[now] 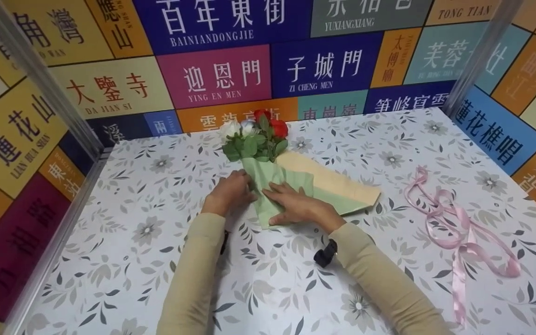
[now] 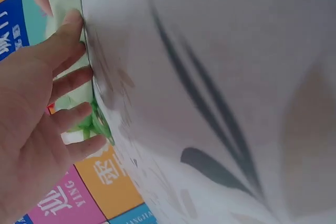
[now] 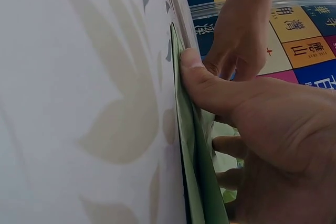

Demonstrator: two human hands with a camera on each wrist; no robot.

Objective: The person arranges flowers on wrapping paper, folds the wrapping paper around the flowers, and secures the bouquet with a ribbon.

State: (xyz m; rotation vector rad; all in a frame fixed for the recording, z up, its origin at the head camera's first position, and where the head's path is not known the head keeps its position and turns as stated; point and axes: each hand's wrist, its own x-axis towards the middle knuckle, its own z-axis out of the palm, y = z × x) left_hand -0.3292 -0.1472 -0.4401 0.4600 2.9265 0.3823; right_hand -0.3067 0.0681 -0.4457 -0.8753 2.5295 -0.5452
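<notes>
A bunch of artificial-looking roses lies on the table, with red roses (image 1: pixel 278 128), a white rose (image 1: pixel 230 130) and green leaves (image 1: pixel 251 145) at its far end. Green wrapping paper (image 1: pixel 258 179) is folded over the stems, which are hidden. Its peach-coloured side (image 1: pixel 331 179) spreads out to the right. My left hand (image 1: pixel 231 191) is at the paper's left edge; in the left wrist view its fingers (image 2: pixel 71 85) are spread apart, tips along that edge. Flat across the folded paper, my right hand (image 1: pixel 298 204) presses with spread fingers, its thumb (image 3: pixel 197 74) near the lower edge.
A long pink ribbon (image 1: pixel 458 279) lies loosely looped on the right of the table. The white tablecloth (image 1: pixel 165 279) has grey flowers and leaves. Colourful lettered panels (image 1: pixel 212 77) stand behind and on both sides, with a metal post (image 1: pixel 47 83) at the left corner.
</notes>
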